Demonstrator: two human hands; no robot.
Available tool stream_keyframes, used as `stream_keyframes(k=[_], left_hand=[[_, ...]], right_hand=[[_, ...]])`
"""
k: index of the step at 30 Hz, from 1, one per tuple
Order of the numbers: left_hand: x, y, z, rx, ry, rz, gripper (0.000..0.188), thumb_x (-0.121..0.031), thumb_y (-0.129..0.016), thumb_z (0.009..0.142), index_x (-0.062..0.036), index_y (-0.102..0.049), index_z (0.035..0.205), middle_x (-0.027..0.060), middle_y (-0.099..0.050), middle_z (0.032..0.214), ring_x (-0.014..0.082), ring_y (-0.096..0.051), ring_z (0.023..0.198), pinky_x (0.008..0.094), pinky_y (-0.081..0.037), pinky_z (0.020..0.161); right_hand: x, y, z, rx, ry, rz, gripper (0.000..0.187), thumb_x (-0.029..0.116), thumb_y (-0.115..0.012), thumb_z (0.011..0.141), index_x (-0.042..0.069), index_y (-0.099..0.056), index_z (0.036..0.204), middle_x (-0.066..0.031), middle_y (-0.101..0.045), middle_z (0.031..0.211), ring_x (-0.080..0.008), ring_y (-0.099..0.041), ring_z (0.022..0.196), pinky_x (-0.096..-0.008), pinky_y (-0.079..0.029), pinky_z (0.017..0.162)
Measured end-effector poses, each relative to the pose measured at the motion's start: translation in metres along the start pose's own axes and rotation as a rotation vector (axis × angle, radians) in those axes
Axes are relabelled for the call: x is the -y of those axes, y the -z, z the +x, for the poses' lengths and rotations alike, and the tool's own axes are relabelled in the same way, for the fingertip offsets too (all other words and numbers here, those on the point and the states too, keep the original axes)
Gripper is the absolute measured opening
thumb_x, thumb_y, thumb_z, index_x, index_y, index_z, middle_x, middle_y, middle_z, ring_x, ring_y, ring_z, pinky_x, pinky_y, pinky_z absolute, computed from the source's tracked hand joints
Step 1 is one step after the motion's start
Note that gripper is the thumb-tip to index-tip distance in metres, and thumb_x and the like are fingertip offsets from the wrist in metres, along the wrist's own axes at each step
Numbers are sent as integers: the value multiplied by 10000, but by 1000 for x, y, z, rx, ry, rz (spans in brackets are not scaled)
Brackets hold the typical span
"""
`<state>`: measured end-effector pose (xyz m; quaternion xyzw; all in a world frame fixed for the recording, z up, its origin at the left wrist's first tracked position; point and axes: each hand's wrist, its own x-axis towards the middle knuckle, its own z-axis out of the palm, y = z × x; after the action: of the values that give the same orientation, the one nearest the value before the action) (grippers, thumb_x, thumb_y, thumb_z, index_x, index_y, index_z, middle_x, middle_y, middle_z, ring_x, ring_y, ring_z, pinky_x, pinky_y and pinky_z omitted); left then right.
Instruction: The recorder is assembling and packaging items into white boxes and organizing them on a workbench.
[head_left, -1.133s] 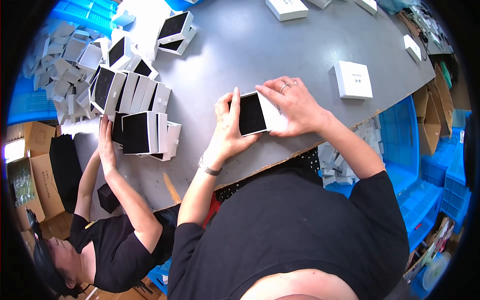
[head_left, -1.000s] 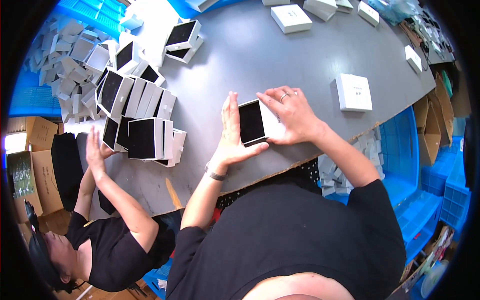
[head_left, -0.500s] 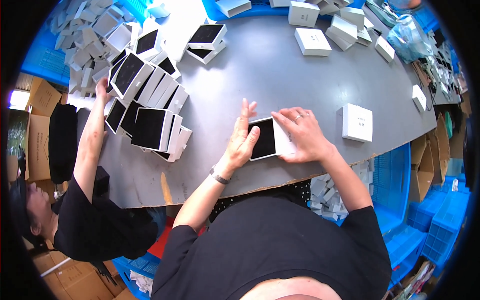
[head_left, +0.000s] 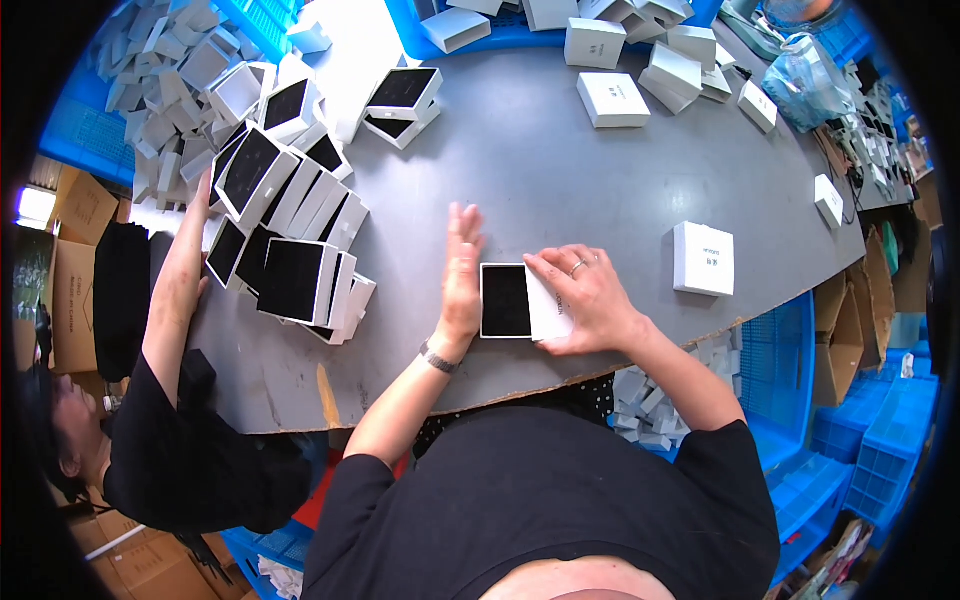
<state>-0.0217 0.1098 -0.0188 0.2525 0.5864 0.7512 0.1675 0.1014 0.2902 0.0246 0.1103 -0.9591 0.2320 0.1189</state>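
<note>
In front of me on the table lies a white drawer box tray (head_left: 506,301) with a black lining. A white box sleeve (head_left: 545,308) covers its right part. My right hand (head_left: 592,305) grips the sleeve from above, thumb and fingers on its far and near edges. Held on edge, my left hand (head_left: 460,285) stands just left of the tray, fingers stretched out and slightly blurred. It holds nothing. I cannot tell whether its palm touches the tray. A closed white box (head_left: 703,259) rests to the right of my hands.
Open black-lined trays (head_left: 297,280) are stacked at the left, where a co-worker's arm (head_left: 175,290) reaches in. Several white boxes (head_left: 612,100) lie at the far side. Blue crates (head_left: 777,375) with white pieces flank the table (head_left: 560,190).
My left hand has straightened up and come off the tray's far corner to its left side. The box now lies squarer to me, with my right hand still gripping its sleeve.
</note>
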Motion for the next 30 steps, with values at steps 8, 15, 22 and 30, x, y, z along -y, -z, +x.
stream_keyframes(k=[8,15,22,30], left_hand=[[-3,-26,24,144,-120,322,774,-419,-515,990,-15,-233,1587,210,-187,1645,369,-174,1531,480,-157,1240],[0,53,156,-400,-467,1299,748,-264,-823,764,-46,-511,1407,242,-384,1460,430,-285,1417,548,-264,1169],[7,78,201,-453,-254,1403,534,-262,-811,767,-103,-581,1222,146,-522,1298,368,-455,1257,524,-346,1083],[-13,53,117,-161,-418,1218,535,-176,-833,656,-101,-578,1121,183,-507,1200,397,-441,1225,513,-342,1096]], right_hand=[[2,-12,30,13,-57,0,911,483,-828,593,53,-550,1346,-145,-546,1366,-327,-504,1276,-523,-367,1035],[-41,87,-21,203,-812,-419,994,528,-826,626,65,-484,1437,-212,-533,1397,-402,-424,1376,-582,-300,1148],[-156,81,82,-159,-475,-416,960,489,-829,697,233,-434,1534,-217,-377,1583,-439,-256,1503,-602,-288,1177],[-118,48,136,165,-583,-509,945,551,-800,707,238,-445,1526,-192,-451,1496,-404,-399,1396,-542,-401,1076]])
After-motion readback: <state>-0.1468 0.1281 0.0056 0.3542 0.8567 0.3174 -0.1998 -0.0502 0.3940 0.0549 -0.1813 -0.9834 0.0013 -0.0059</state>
